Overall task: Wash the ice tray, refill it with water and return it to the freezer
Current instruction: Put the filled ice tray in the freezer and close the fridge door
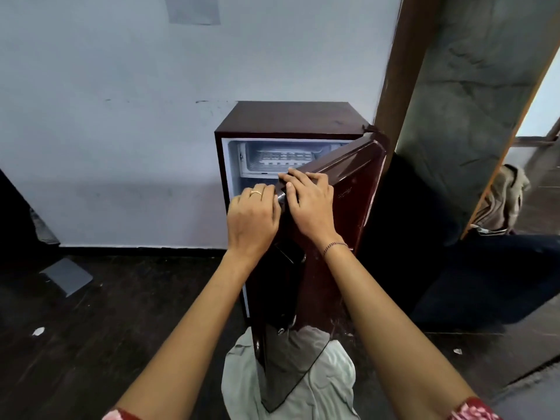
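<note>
1. Both hands on the near edge of the half-open fridge door (339, 189): left hand (253, 219) curled round the edge, right hand (309, 204) fingers pressed flat on top.
2. Ice tray (283, 157) lying in the far freezer compartment (242, 159); whether filled, cannot tell.
3. Either start or finish; stage unclear.

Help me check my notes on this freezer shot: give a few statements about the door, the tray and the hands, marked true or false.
1. The fridge door is partly open. True.
2. The ice tray lies in the freezer compartment. True.
3. The left hand holds the ice tray. False: it is at the door's edge.
4. The right hand hangs free. False: it rests on the door.
5. A ring shows on the left hand. True.
</note>
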Action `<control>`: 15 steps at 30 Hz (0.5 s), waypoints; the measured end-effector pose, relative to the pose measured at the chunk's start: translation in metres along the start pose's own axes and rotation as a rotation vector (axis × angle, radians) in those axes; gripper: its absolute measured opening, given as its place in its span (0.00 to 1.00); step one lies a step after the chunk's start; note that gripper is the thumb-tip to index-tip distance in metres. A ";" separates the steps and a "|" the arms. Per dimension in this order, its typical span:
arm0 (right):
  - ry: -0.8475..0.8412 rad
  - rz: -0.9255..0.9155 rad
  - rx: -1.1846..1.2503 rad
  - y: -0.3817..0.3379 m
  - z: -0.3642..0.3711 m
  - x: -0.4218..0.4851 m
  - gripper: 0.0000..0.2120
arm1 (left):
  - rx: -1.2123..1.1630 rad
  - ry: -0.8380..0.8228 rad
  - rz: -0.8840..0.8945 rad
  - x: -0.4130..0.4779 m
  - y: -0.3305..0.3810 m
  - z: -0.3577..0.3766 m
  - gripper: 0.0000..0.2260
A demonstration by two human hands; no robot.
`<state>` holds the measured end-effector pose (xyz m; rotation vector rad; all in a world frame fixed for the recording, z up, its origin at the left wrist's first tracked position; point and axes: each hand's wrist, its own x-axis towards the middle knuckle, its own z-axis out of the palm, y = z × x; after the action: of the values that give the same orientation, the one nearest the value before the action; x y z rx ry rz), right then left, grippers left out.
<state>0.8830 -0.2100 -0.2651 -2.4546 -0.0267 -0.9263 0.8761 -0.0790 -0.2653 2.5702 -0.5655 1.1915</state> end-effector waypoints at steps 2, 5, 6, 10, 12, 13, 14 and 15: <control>0.016 -0.005 -0.041 -0.005 0.013 0.007 0.17 | 0.030 -0.001 0.006 -0.004 -0.011 0.014 0.17; 0.049 -0.013 -0.096 -0.011 0.035 0.022 0.19 | 0.044 -0.063 -0.055 -0.003 -0.030 0.028 0.21; 0.058 -0.017 -0.111 -0.012 0.043 0.027 0.19 | 0.038 -0.086 -0.075 -0.004 -0.035 0.035 0.24; 0.076 -0.032 -0.158 -0.015 0.079 0.056 0.18 | -0.012 -0.168 -0.096 -0.022 -0.048 0.072 0.36; 0.080 -0.039 -0.173 -0.014 0.096 0.070 0.19 | -0.074 -0.176 -0.117 -0.025 -0.055 0.089 0.38; 0.082 -0.046 -0.188 -0.013 0.103 0.075 0.19 | -0.112 -0.165 -0.141 -0.024 -0.061 0.097 0.37; 0.087 -0.056 -0.210 -0.011 0.110 0.082 0.19 | -0.150 -0.136 -0.172 -0.021 -0.067 0.105 0.36; 0.093 -0.064 -0.228 -0.009 0.117 0.088 0.20 | -0.179 -0.096 -0.215 -0.017 -0.072 0.113 0.35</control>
<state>1.0206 -0.1613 -0.2809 -2.6276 0.0346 -1.1260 0.9741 -0.0538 -0.3548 2.4717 -0.3836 0.9083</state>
